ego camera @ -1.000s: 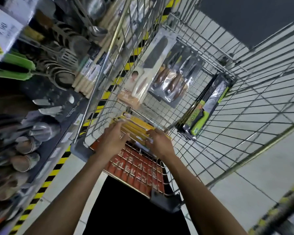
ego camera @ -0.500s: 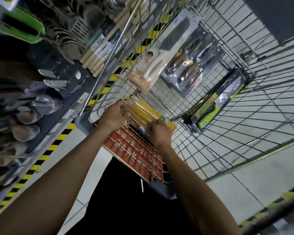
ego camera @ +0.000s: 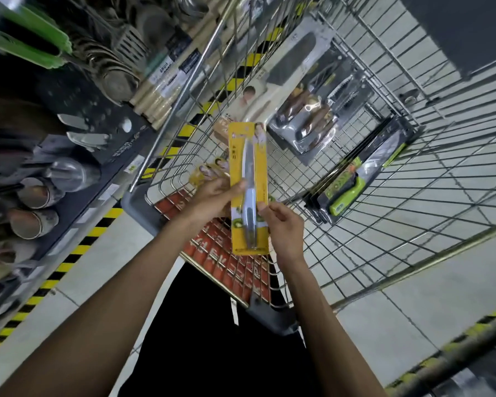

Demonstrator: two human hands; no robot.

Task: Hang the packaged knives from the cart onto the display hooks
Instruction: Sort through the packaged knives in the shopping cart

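A yellow packaged knife (ego camera: 249, 167) stands upright above the near end of the wire cart (ego camera: 413, 224). My left hand (ego camera: 212, 199) grips its left edge, thumb across the front. My right hand (ego camera: 284, 224) pinches its lower right edge. More yellow packs (ego camera: 209, 170) lie in the cart behind my left hand. Further in the cart lean a beige cleaver pack (ego camera: 269, 90), a clear pack of brown-handled knives (ego camera: 318, 116) and green-handled knife packs (ego camera: 352, 184).
A display shelf (ego camera: 78, 133) on the left holds hanging ladles, strainers, rolling pins and steel cups. Yellow-black hazard tape (ego camera: 78, 247) runs along the floor beside it. The cart's red child-seat flap (ego camera: 226, 259) is just below my hands.
Both hands were down in the cart on the stack of yellow packs; now they have lifted one yellow knife pack up and turned it upright.
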